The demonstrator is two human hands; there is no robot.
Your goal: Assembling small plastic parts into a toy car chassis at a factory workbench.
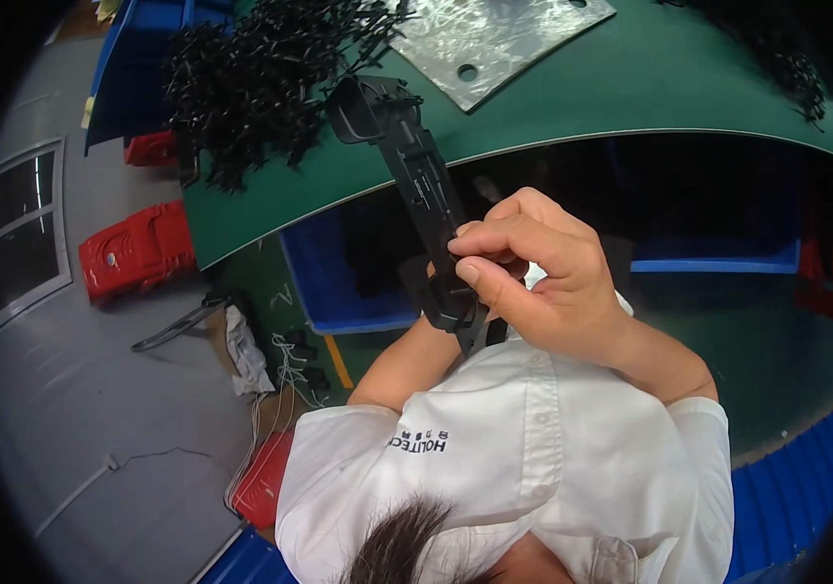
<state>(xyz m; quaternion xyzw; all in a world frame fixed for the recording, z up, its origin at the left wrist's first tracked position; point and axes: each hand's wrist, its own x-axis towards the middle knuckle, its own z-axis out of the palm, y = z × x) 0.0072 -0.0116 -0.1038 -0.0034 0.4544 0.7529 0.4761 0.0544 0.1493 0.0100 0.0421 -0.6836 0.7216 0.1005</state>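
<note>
- Green worktable (601, 97): it spans the top of the view, its curved near edge facing the person.
- White shirt (494, 428): the worker's torso is just below the held piece, short sleeves to either side.
- Heap of thin black plastic pieces (241, 92): tangled on the table's left; a smaller dark heap (796, 83) lies at the far right. Neither is in hand, so the attention seems to be on one piece at a time.
- Metal plate (504, 44): scuffed, with round holes, just beside the larger heap.
- Blue bin (363, 316): below the table edge, behind the held piece.
- Red plastic stool (139, 251): on the grey floor at left.
- Long black plastic housing (416, 165): held up and tilted between table edge and shirt, its hollow, wider end uppermost near the big heap. Its main form looks complete; handling of its lower part appears to be under way, not finished.
- Right hand (553, 273): thumb and forefinger nearly meet at the housing's right edge; whether they pinch that edge or some tiny bit, I cannot tell.
- Left hand (430, 270): mostly behind the housing, a finger curled at its left edge, gripping it from beneath.
</note>
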